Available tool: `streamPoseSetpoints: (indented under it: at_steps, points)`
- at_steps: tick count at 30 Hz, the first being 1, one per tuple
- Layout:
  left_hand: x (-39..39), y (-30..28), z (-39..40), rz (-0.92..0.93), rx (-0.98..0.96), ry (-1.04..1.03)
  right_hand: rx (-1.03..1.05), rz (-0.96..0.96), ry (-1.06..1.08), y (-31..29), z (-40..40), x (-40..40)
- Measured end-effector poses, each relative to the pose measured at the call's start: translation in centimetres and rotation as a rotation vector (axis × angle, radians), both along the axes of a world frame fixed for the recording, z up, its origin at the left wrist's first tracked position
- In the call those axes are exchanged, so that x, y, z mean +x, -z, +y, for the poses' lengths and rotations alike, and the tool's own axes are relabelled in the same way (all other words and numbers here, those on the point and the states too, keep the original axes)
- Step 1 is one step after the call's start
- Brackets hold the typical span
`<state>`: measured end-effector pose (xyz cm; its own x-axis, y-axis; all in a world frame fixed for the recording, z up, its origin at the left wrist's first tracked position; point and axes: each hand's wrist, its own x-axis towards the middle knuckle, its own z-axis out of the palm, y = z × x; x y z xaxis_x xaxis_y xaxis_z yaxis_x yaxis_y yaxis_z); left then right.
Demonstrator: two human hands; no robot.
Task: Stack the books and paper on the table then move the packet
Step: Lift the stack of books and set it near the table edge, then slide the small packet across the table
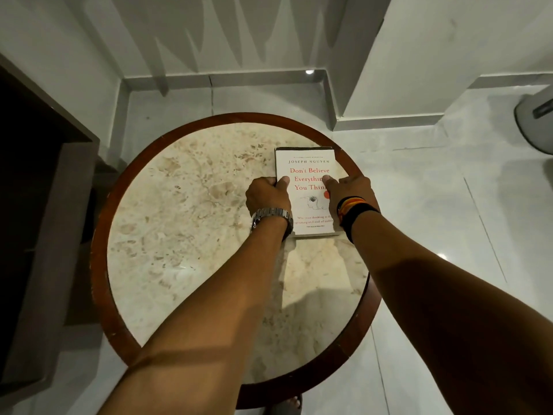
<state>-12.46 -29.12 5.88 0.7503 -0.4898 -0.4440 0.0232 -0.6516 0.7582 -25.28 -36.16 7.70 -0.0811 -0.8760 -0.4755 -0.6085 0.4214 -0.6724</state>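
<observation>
A white book with red title lettering lies face up at the far right of the round marble table, near its wooden rim. A dark edge shows under its far side, so it may rest on something; I cannot tell what. My left hand, with a metal watch on the wrist, grips the book's left edge, thumb on the cover. My right hand, with dark and orange wristbands, holds the right edge, thumb on the cover. No packet or loose paper is visible.
A dark wooden cabinet stands to the left of the table. White tiled floor and wall corners surround it. A grey round object sits at the far right edge. A foot shows below the table's near rim.
</observation>
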Motion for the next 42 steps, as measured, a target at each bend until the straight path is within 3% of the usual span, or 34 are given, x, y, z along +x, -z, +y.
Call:
streamPoseSetpoints:
  at_steps: [8,10,15,21,27,36,42]
  points:
    - [0.4,0.0,1.8,-0.065,-0.073,0.090,-0.053,0.087,-0.028,-2.1,1.7,0.5]
    - [1.7,-0.2,3.9,-0.189,-0.082,0.137,-0.170,0.119,-0.069,-2.6,2.7,1.0]
    - [8.1,1.0,14.6,-0.619,-0.078,0.298,-0.549,0.086,-0.422,-2.5,8.3,1.9]
    - [12.3,4.7,25.0,-0.698,0.200,0.350,-0.541,-0.022,-0.735,-0.1,17.5,2.3]
    - [12.3,6.0,26.5,-0.732,0.232,0.378,-0.513,0.051,-1.061,0.9,24.5,0.9]
    - [13.4,5.6,26.8,-0.727,0.280,0.472,-0.354,0.418,-0.836,1.3,32.1,2.6]
    - [14.8,6.1,27.1,-0.726,0.262,0.481,-0.375,0.409,-0.624,1.1,31.5,7.0]
